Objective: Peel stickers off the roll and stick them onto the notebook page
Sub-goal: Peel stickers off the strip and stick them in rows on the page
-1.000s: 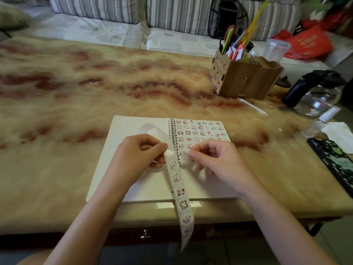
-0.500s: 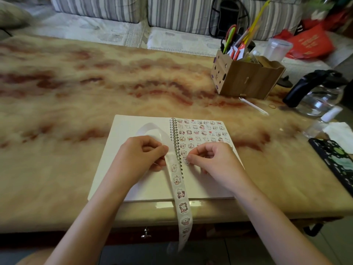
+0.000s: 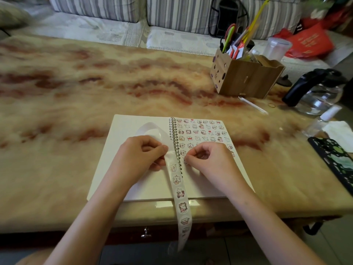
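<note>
**Both hands at the spiral, strip hanging over the near edge**

We find almost no writing to read. The red bag (image 3: 309, 43) beyond the table's far right corner carries pale print, but it is too blurred to make out. The wooden box (image 3: 246, 79) of pens and scissors near the far right edge shows only cut-out shapes on its side.

The sticker strip (image 3: 180, 196) is a narrow white band with round stickers in a single row, each showing a small cartoon animal in brown and red. Its bare backing curls in a loop over the blank left page. The printed part runs across the near edge of the notebook (image 3: 122, 142), then over the near edge of the table (image 3: 76, 92), and hangs free below it.

The notebook lies open and flat at the middle of the near edge. The upper half of its right page (image 3: 202, 131) is filled with neat rows of the same little stickers.

Our left hand (image 3: 139, 159) is curled and pinches the strip just left of the spiral (image 3: 174, 138). Our right hand (image 3: 210, 161) is also curled. Its thumb and forefinger meet on a small pale sticker (image 3: 185, 161), which is held on the right page just beside the spiral. The two hands are close together but do not touch.
</note>
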The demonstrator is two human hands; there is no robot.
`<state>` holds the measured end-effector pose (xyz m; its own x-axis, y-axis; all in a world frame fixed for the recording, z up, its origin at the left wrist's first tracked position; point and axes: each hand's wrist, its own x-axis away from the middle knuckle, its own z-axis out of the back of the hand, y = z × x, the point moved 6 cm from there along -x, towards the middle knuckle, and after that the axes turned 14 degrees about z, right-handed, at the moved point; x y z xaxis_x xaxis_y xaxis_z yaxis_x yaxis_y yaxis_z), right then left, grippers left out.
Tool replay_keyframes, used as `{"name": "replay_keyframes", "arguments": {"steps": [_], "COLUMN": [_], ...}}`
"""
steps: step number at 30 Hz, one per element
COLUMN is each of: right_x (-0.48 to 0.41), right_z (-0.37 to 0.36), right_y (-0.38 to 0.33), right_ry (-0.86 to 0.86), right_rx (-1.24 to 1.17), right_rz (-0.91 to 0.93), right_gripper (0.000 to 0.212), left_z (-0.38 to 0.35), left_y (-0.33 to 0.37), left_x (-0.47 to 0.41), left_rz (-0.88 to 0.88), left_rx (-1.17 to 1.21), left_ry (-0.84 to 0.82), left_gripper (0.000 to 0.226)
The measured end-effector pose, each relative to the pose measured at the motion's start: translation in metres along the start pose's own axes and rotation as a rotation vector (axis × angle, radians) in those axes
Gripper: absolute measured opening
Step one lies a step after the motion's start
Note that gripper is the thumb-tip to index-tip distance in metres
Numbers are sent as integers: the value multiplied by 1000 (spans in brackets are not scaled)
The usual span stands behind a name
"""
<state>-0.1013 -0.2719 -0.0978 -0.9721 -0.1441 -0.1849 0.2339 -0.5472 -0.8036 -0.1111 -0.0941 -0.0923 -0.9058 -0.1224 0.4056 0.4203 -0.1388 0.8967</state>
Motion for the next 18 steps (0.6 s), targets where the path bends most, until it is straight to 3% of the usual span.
{"name": "replay_keyframes", "arguments": {"steps": [11, 15, 18], "right_x": [-1, -3, -6], "right_z": [-2, 2, 4], "right_y": [-1, 3, 7], "right_ry": [-26, -33, -31], "right_rx": [85, 32, 8], "right_rz": [42, 30, 37], "right_gripper": [10, 25, 18], "left_z": [-1, -1, -1], "left_y": [-1, 0, 0], "left_x": [-1, 0, 0], "left_rz": [1, 1, 4], "left_rx": [-5, -9, -7], "left_ry": [3, 5, 0], "left_gripper": [13, 12, 13]}}
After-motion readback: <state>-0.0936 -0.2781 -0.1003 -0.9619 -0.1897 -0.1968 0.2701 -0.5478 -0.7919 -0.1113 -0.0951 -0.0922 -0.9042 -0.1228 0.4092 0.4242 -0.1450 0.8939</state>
